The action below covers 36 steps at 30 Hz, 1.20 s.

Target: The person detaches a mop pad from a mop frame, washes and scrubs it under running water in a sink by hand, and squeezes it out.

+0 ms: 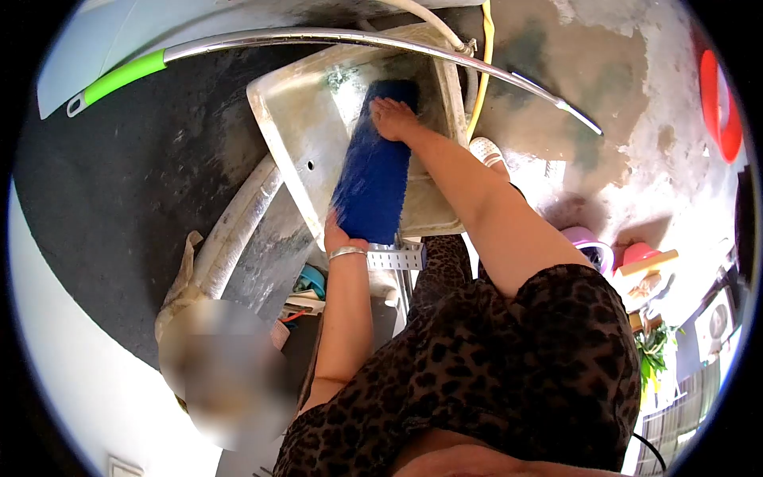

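A long blue cloth pad (373,187) lies slanted in a worn, pale sink (290,171). My right hand (393,119) rests on the pad's far end, palm down with the fingers stretched out. At the near left corner of the pad, my left hand (342,232), with a silver bracelet on its wrist, grips the edge; its fingers are partly hidden by the pad.
A metal pole with a green grip (123,82) crosses above the sink's far side. A yellow hose (482,79) hangs at the sink's right. A thick pipe (238,226) runs at the left. Pink basins (588,237) and a plant (653,350) stand right.
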Each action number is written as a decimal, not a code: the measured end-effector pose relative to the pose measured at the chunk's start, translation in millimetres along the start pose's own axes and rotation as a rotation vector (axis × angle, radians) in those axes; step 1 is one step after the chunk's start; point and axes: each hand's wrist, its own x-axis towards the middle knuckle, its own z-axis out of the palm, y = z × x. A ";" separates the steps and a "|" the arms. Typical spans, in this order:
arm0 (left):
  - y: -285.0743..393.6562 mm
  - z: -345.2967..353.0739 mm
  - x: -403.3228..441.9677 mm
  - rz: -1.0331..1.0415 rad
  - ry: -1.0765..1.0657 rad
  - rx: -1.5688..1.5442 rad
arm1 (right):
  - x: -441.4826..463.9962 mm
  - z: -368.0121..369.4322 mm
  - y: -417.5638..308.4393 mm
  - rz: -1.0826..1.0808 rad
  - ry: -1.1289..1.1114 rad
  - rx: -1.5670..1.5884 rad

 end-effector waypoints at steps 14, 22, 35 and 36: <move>-16.0 -16.4 20.7 0.020 -0.204 -0.061 | -169.0 3.9 -108.3 -0.455 -0.056 -0.135; -17.4 13.7 -18.2 0.193 0.063 0.069 | 4.8 0.0 -15.0 -0.353 0.003 -0.189; -17.9 8.6 -9.5 0.112 0.177 0.006 | 38.1 -3.7 1.4 0.313 0.060 -0.090; -15.7 10.4 -9.7 0.095 0.175 0.008 | 21.0 -0.1 -3.8 0.250 0.107 -0.088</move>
